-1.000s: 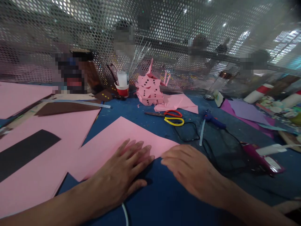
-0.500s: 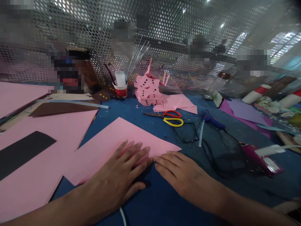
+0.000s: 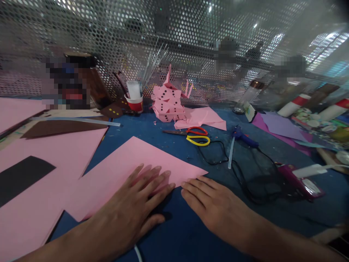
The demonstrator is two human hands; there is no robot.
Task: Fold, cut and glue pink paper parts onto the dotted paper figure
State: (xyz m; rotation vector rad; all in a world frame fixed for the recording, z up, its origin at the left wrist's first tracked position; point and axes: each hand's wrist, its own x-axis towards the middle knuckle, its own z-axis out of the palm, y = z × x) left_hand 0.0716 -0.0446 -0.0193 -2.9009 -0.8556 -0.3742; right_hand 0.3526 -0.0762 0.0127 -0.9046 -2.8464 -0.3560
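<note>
A sheet of pink paper point(image 3: 120, 163), which looks folded along its near edge, lies on the blue table point(image 3: 174, 233) in front of me. My left hand point(image 3: 141, 203) rests flat across its near side with the fingers spread. At the sheet's right part, along the near edge, my right hand point(image 3: 212, 200) lies with straight fingers close together, fingertips touching the paper. Neither hand grips anything. Part of the sheet is hidden under my left hand and forearm.
Scissors point(image 3: 197, 136), a pink paper model point(image 3: 167, 102) and a red-and-white cup point(image 3: 135, 103) stand or lie beyond. A blue glue gun point(image 3: 244, 138) with its cable is to the right. Pink sheets point(image 3: 24, 222) and a black strip point(image 3: 25, 176) lie left.
My right fingertips have slid slightly right along the near edge, away from my left hand, which stays on the paper. The whole view has shifted a little.
</note>
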